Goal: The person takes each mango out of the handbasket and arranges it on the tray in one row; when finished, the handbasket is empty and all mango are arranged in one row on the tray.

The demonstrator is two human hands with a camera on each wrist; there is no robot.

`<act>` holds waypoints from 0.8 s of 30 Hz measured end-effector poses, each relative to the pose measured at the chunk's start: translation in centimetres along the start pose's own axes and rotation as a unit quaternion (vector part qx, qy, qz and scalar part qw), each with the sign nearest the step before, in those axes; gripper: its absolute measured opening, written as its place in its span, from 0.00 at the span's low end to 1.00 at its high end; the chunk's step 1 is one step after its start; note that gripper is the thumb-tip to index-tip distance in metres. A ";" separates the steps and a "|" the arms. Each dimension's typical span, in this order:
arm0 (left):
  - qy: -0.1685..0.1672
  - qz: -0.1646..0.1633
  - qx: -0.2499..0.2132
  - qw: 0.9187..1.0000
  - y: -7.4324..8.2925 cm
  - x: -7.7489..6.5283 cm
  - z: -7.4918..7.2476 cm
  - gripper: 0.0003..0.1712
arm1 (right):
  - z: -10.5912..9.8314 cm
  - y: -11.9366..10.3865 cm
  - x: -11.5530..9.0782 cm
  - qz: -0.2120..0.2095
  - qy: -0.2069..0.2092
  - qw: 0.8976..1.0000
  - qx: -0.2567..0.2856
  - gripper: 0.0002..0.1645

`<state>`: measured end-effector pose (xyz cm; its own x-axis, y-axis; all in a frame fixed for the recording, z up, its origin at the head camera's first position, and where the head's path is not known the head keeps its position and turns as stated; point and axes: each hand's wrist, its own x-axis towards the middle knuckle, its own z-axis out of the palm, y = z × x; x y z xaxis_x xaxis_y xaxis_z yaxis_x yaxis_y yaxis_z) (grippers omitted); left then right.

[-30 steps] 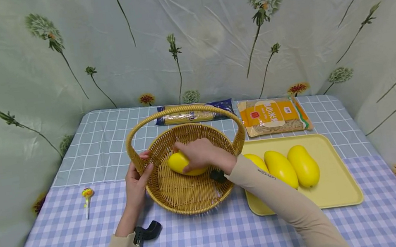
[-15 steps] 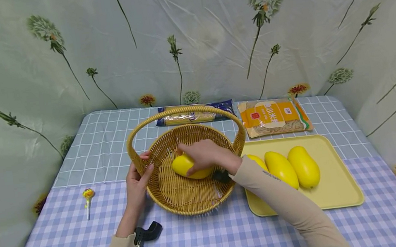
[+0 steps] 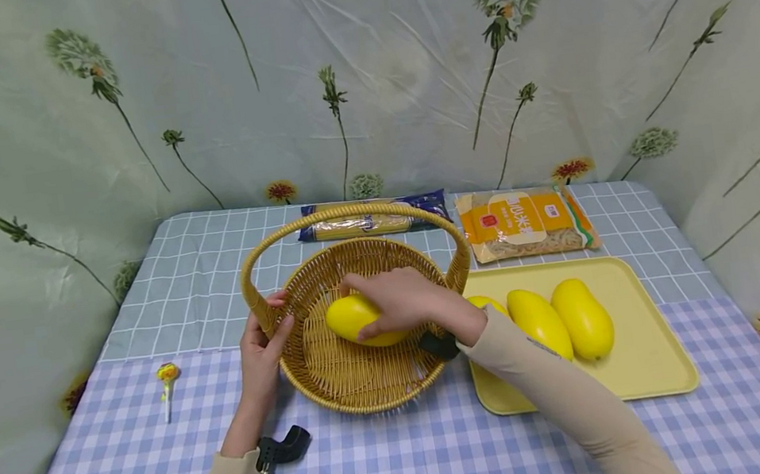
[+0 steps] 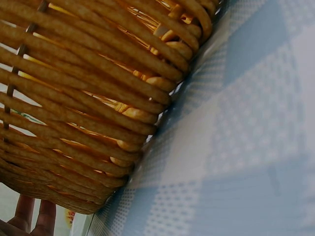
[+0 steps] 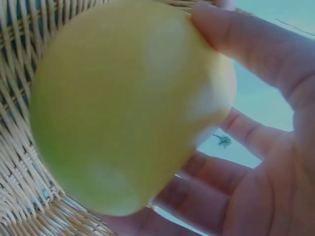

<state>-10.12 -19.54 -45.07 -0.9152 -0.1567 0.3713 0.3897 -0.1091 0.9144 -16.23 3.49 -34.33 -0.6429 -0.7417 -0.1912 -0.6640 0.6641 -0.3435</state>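
Observation:
A yellow mango (image 3: 355, 319) is inside the brown wicker basket (image 3: 353, 389), which has a tall arched handle. My right hand (image 3: 406, 298) grips this mango from above, thumb on the near side and fingers on the far side. Seen from the right wrist, the mango (image 5: 133, 108) fills much of the view, with the thumb and fingers around it; whether it touches the basket floor I cannot tell. My left hand (image 3: 262, 356) holds the basket's left side at the handle's base. In the left wrist view, fingertips (image 4: 45, 219) show beyond the woven wall.
Right of the basket, a yellow tray (image 3: 644, 354) bears mangoes (image 3: 581, 318), one partly hidden by my right arm. Behind lie a blue-ended pasta packet (image 3: 371, 224) and an orange noodle bag (image 3: 525, 222). A lollipop (image 3: 167, 385) lies on the checked cloth at left.
My right hand and wrist have shifted a little to the right, and the mango in its grip has shifted and turned slightly. My left hand and the basket have stayed in place.

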 end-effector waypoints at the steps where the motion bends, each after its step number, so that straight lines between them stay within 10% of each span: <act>1: 0.000 0.000 0.000 1.000 0.0 0.0 0.0 0.15 | -0.1 -0.1 -0.2 -0.002 0.005 1.000 0.000 0.37; 24: 0.004 -0.016 0.011 1.000 0.1 -0.1 0.1 0.15 | -0.2 -1.7 -5.3 -0.071 0.202 0.972 0.095 0.38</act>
<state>-10.03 -19.49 -44.99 -0.9260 -0.1610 0.3415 0.3587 -0.0934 0.9288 -11.79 6.36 -32.56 -0.6726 -0.7022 0.2336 -0.6991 0.4994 -0.5117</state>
